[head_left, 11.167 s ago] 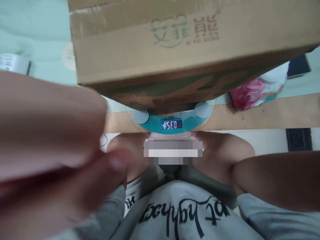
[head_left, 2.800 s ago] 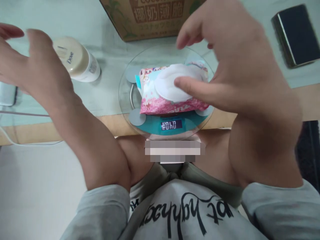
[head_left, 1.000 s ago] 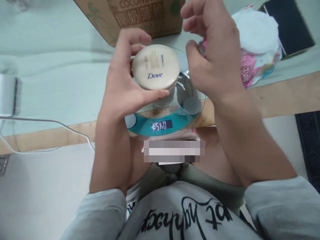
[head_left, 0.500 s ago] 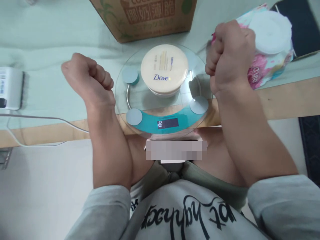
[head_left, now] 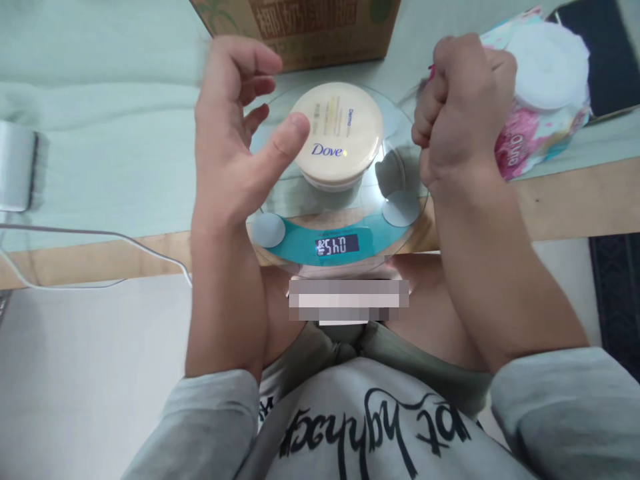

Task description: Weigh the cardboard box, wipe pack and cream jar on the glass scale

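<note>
A cream-coloured round Dove jar stands lidded on the round glass scale. On the scale's teal front strip, the display shows lit digits, upside down to me. My left hand is open at the jar's left, its fingers curved and apart. Its thumb tip overlaps the jar's left edge; I cannot tell whether it touches. To the right of the jar, my right hand is closed in a fist, with nothing visible in it, beside a wet-wipes pack with a white lid.
Behind the scale stands a cardboard box. A dark flat object lies at the far right, partly under the wipes. At the left are a white device and a white cable. Pale green cloth covers the table behind its wooden edge.
My left hand has opened from a fist and moved right and up toward the jar. The scale display now shows large digits. My right fist has barely moved.
</note>
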`<state>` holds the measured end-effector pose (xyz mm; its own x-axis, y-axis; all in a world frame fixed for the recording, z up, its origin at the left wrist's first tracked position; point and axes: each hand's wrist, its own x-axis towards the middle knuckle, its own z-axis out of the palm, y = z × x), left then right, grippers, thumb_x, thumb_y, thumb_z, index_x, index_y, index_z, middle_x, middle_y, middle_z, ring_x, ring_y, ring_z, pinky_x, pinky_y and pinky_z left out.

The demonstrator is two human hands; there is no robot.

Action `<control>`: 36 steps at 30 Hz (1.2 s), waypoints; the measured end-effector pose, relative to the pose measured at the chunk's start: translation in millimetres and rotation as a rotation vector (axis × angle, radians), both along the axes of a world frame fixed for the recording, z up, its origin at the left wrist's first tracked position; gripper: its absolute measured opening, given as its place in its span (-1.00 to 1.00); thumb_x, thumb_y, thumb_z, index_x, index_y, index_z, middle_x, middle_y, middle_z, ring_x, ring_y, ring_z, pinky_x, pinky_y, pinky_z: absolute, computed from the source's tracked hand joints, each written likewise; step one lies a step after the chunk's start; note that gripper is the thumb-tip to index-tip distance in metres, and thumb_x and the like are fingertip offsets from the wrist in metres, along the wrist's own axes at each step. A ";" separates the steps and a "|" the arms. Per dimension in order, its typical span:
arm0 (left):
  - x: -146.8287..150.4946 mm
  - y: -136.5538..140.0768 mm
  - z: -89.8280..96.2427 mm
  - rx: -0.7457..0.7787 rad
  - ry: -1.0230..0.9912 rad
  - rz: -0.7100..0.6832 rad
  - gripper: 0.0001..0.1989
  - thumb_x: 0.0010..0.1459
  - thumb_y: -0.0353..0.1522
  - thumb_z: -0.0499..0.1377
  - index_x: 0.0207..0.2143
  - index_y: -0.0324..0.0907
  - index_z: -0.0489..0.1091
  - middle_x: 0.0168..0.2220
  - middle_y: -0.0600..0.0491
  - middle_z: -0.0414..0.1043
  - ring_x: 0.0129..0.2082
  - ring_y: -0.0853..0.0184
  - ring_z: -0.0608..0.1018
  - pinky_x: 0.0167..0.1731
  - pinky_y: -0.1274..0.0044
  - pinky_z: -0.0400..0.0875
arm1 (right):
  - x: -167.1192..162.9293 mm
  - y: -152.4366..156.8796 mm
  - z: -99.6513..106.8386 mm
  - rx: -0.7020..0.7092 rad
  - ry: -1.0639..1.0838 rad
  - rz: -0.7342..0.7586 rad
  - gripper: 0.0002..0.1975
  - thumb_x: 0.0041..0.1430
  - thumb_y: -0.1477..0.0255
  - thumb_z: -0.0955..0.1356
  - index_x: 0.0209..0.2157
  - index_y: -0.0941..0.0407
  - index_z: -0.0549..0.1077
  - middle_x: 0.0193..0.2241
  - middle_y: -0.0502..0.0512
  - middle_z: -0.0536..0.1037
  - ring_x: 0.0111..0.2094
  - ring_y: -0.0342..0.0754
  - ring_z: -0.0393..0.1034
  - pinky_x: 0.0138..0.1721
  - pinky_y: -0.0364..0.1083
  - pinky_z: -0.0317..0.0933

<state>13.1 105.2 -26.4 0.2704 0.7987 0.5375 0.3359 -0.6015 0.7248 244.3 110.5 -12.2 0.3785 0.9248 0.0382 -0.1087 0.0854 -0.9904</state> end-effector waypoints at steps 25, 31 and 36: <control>1.2 0.9 1.8 0.016 0.370 -0.320 0.11 0.09 0.10 0.42 0.50 -0.01 -0.05 0.49 -0.03 0.05 0.48 -0.01 0.22 0.54 0.10 0.19 | -1.2 -1.8 4.7 0.047 -0.073 0.005 -0.48 0.35 0.68 0.16 -0.63 0.10 -0.15 -0.67 -0.11 -0.23 -0.63 -0.39 -0.27 -0.53 -0.19 -0.37; 3.0 9.5 -8.8 0.044 0.350 -0.264 0.15 0.01 0.23 0.40 0.46 0.01 -0.02 0.42 -0.03 0.13 0.40 0.01 0.32 0.45 0.14 0.32 | -1.5 -0.7 3.3 0.041 -0.091 0.012 -0.49 0.36 0.66 0.17 -0.63 0.11 -0.15 -0.68 -0.11 -0.22 -0.63 -0.39 -0.27 -0.54 -0.20 -0.36; -16.2 30.6 -20.7 0.185 0.285 -0.263 0.19 -0.07 0.30 0.41 0.43 -0.03 0.02 0.30 0.06 0.27 0.29 0.13 0.44 0.33 0.36 0.49 | 0.8 -0.2 2.5 0.057 -0.098 0.013 -0.50 0.34 0.66 0.17 -0.62 0.12 -0.16 -0.67 -0.09 -0.23 -0.64 -0.40 -0.26 -0.56 -0.21 -0.35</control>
